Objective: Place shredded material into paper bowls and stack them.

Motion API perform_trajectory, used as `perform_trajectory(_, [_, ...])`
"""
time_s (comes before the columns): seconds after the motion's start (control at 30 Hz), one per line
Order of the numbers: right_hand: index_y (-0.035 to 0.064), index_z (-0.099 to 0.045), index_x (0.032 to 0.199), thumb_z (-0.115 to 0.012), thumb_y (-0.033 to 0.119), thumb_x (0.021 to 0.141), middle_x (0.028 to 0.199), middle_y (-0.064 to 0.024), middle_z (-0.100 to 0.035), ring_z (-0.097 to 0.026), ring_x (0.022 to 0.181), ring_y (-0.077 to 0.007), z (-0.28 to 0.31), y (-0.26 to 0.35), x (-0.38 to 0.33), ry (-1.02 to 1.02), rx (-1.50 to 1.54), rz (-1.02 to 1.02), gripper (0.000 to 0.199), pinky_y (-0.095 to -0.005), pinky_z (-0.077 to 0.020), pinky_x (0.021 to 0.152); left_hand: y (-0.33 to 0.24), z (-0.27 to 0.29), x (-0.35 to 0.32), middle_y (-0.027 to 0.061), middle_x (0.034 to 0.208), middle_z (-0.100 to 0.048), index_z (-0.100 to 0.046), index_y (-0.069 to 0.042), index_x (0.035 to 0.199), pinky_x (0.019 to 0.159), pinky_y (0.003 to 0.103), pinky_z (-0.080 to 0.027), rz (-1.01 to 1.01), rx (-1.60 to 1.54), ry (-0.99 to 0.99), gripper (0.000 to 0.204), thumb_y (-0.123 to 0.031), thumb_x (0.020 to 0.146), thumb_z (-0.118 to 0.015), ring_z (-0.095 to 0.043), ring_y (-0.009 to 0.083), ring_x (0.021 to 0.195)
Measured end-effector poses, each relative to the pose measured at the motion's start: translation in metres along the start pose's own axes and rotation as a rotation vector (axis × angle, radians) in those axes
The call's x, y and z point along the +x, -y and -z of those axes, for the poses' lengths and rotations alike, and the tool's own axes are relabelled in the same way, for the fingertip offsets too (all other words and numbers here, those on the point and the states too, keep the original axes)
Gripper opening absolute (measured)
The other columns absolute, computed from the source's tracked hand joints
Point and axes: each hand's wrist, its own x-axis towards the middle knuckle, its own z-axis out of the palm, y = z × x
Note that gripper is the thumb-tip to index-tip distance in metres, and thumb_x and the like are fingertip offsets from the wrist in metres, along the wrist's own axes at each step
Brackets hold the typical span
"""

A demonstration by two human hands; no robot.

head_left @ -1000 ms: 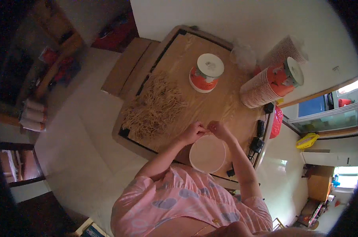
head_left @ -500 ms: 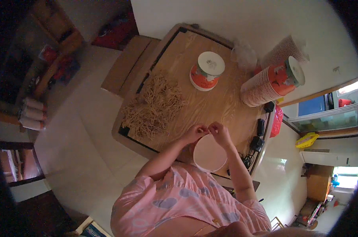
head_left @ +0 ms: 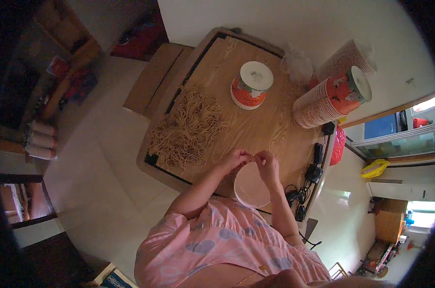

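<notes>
A round paper tub is close against my front, its wide pale opening facing up. At the far side of its rim my left hand and my right hand meet with fingertips pinched together. What the fingertips hold is too small to make out. My right forearm passes over the tub's right side. To the left on the table is a loose heap of tan cords. Farther off, a red and green paper tub stands upside down, its white base up.
A long stack of nested tubs leans at the table's right, with another stack behind it. A clear plastic bag lies by the wall. Black adapters and cables line the right edge. A cardboard box adjoins the table's left side.
My right hand and forearm have shifted slightly left, covering more of the tub's right side. Both hands stay pinched at the far rim.
</notes>
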Motion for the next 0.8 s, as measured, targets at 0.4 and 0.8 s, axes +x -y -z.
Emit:
perform_trajectory(0.4, [0.0093, -0.058, 0.078, -0.060, 0.008, 0.069, 0.081, -0.0048, -0.057, -0.052, 0.081, -0.0232, -0.032, -0.015, -0.016, -0.334, -0.171, 0.187, 0.009, -0.0387, -0.0345, 0.080, 0.033, 0.002, 0.013, 0.0042, 0.079, -0.062, -0.062, -0.004, 0.085, 0.064, 0.024, -0.046, 0.191, -0.528, 0.016, 0.017, -0.018, 0.078, -0.056, -0.058, 0.0130, 0.071])
perform_trajectory(0.8, [0.0088, -0.058, 0.082, -0.058, 0.007, 0.069, 0.087, -0.0051, -0.056, -0.050, 0.087, -0.0241, -0.027, -0.009, -0.019, -0.319, -0.251, 0.288, 0.013, -0.0391, -0.0306, 0.087, 0.042, 0.003, 0.020, 0.0062, 0.081, -0.062, -0.062, -0.002, 0.085, 0.064, 0.026, -0.048, 0.232, -0.692, -0.025, 0.013, -0.011, 0.077, -0.057, -0.059, 0.0150, 0.072])
